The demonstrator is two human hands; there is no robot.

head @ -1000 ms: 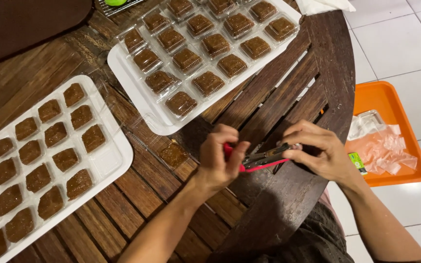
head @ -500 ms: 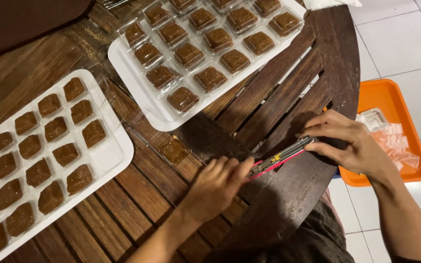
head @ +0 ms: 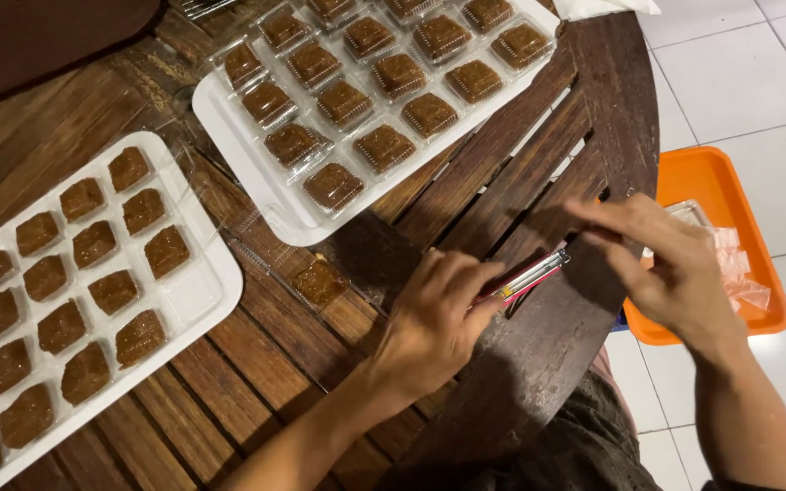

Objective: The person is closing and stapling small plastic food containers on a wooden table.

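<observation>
Two white trays of brown square pieces sit on the round slatted wooden bench (head: 256, 364). One tray (head: 202, 291), at the left, carries bare pieces in rows, with an empty stretch at its near right corner. Another tray (head: 256, 173), further back, carries pieces each enclosed in a clear plastic cell. A single wrapped piece (head: 320, 280) lies alone on the bench between the two trays, just left of the left hand (head: 434, 327). That hand rests on the bench with its fingers closed over one end of a slim red and silver tool (head: 529, 275), most likely a small sealer or cutter; its exact kind cannot be confirmed. Its free end lies on the wood, pointing towards the right hand (head: 675, 264). This hand is raised above the bench edge, clear of the tool, fingers extended and loosely together; whether it pinches anything cannot be told. Below it, on the tiled floor, an orange tray (head: 684, 177) holds clear plastic scraps (head: 739, 273). Judged from the layout, the packing is roughly half complete: the rear tray appears fully wrapped, while the whole left tray remains unwrapped, with only the one loose piece between.
</observation>
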